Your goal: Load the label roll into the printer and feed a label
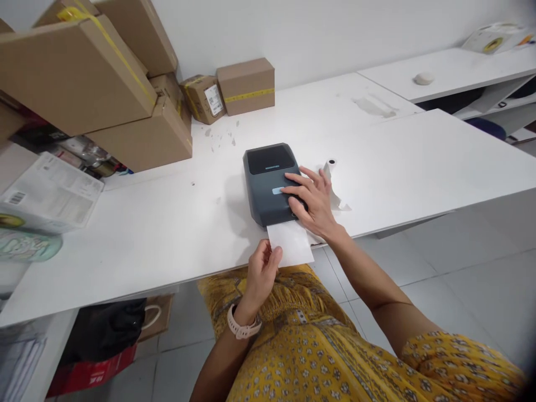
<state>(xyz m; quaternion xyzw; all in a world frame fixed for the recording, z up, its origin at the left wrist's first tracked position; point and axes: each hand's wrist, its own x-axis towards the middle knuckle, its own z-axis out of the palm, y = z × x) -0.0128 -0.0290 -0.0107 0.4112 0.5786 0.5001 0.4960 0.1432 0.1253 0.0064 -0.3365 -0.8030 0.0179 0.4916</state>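
A dark grey label printer [268, 195] stands on the white table [188, 223], with a blank white paper sheet [292, 244] sticking out of its front. My left hand [263, 268] pinches the sheet's left edge between thumb and fingers, just in front of the printer. My right hand [312, 202] lies over the printer's right side, fingers spread, one fingertip at the light button on top. Beside that hand, to the right, are a small white roll [331, 163] and a torn strip of white paper [336, 202].
Cardboard boxes [142, 139] are stacked at the back left, with two smaller ones [247, 89] beside them. A white box [50, 192] and a green bottle [31, 245] are at the far left. A round white object [424, 78] sits at the back right.
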